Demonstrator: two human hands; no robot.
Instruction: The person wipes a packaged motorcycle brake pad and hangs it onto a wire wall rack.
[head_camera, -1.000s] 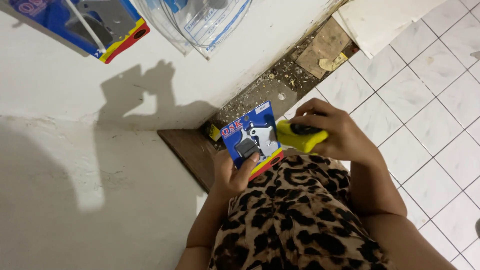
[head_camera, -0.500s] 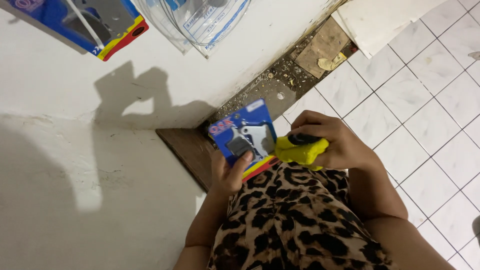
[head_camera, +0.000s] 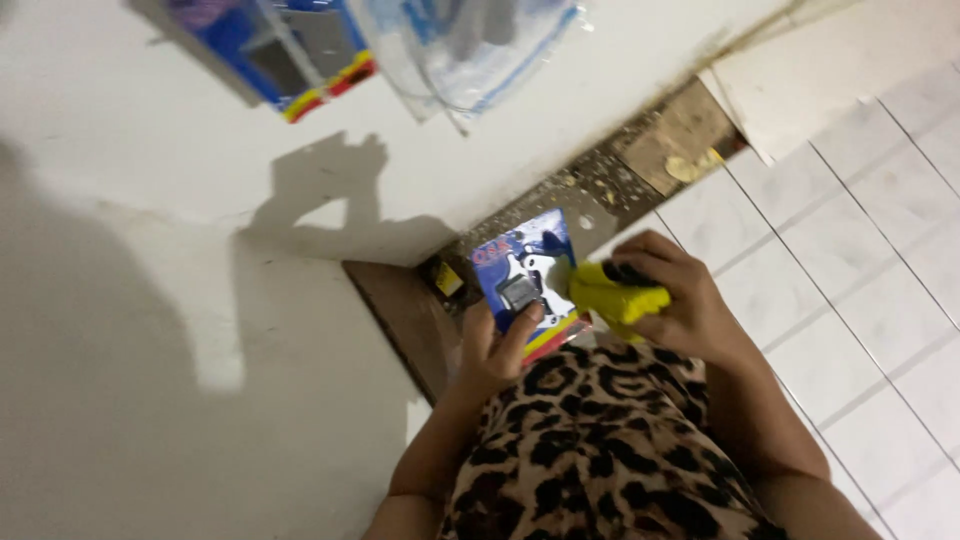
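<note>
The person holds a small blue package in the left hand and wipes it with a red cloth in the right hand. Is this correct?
Not quite: in the head view the cloth is yellow, not red. The left hand does hold the small blue package, and the right hand presses the cloth against it.

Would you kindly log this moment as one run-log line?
left hand: holds blue blister pack | right hand: presses yellow cloth against pack | setting: white wall, tiled floor

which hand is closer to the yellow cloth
Right. The right hand grips the yellow cloth and presses it against the blue packet; the left hand holds that packet from below, beside the cloth.
</note>
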